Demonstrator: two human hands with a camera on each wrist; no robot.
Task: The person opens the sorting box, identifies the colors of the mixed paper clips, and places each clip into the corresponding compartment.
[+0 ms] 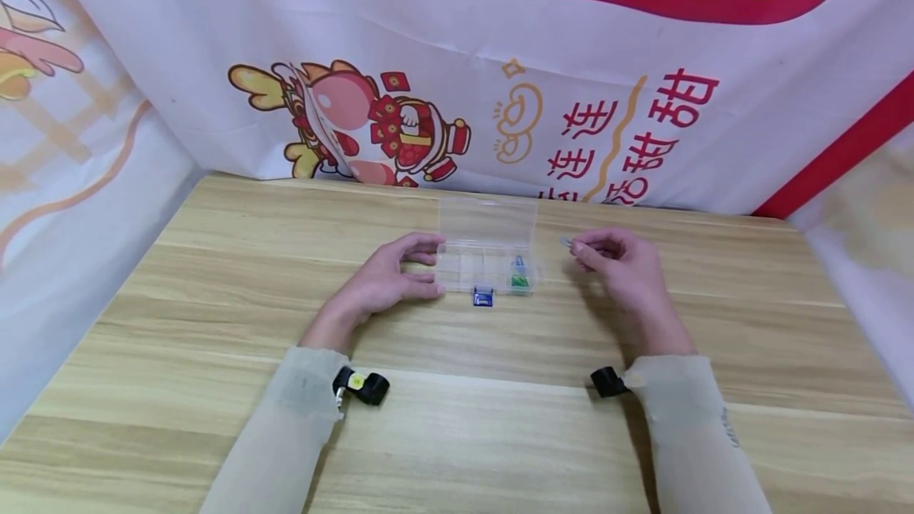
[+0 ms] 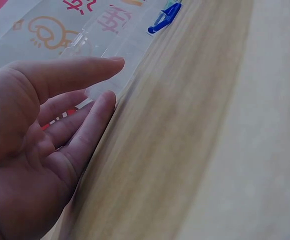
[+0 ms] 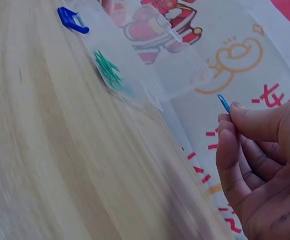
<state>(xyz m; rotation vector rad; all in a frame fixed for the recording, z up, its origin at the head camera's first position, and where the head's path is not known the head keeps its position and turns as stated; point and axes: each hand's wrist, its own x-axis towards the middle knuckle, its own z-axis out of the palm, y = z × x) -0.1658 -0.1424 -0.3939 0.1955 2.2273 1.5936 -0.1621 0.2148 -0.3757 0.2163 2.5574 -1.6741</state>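
A clear plastic compartment box point(image 1: 485, 256) stands on the wooden table with its lid up. My left hand point(image 1: 400, 276) rests against the box's left end, fingers straight and relaxed point(image 2: 92, 67). My right hand point(image 1: 614, 260), to the right of the box, pinches a small blue paper clip point(image 3: 223, 102) between thumb and forefinger. Green clips point(image 1: 519, 281) lie in the box's right front compartment point(image 3: 110, 70). A blue clip point(image 1: 483, 297) lies on the table just in front of the box, also seen as the blue clip point(image 3: 72, 20) and the blue clip point(image 2: 164, 17).
The wooden table point(image 1: 457, 419) is walled by a printed white and red cloth point(image 1: 500, 101) at the back and on both sides. Black wrist cameras point(image 1: 364, 387) sit on both sleeves.
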